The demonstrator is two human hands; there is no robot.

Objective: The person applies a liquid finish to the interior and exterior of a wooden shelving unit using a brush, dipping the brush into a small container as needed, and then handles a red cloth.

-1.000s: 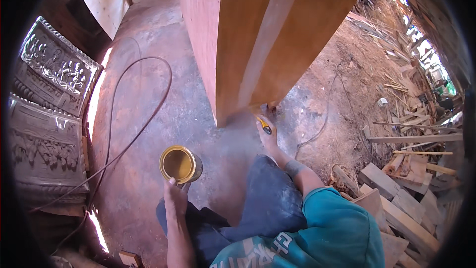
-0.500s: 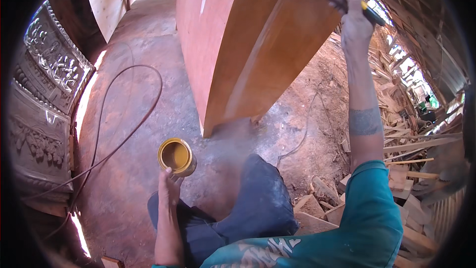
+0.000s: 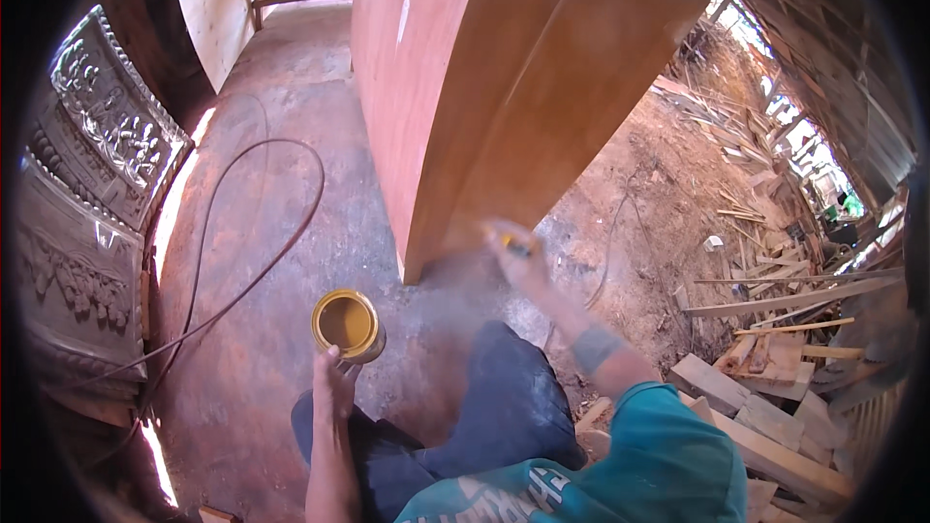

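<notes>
My left hand point(image 3: 334, 378) grips a round open can point(image 3: 379, 339) by its side, thumb at the rim, with a yellow-brown liquid inside. In front of me stands a tall wooden piece, with a brown panel point(image 3: 581, 68) facing me and a paler pinkish side point(image 3: 412, 87). Low against the brown panel, my right hand point(image 3: 526, 266) is closed around a brush point(image 3: 511, 243) with a yellow and dark handle. Motion blurs this hand, and the bristles are hard to make out. A thin pale line runs down the panel above it.
Carved grey panels point(image 3: 116, 126) lean at the left. A dark hose point(image 3: 322, 189) loops over the concrete floor point(image 3: 252, 329). Offcuts and planks point(image 3: 785, 446) lie piled at the right. A pale board point(image 3: 208, 10) stands at the back left.
My right hand has swept with the brush from the panel's upper right down to its lower end. The wide pale streak has shrunk to a thin line. The can has barely moved.
</notes>
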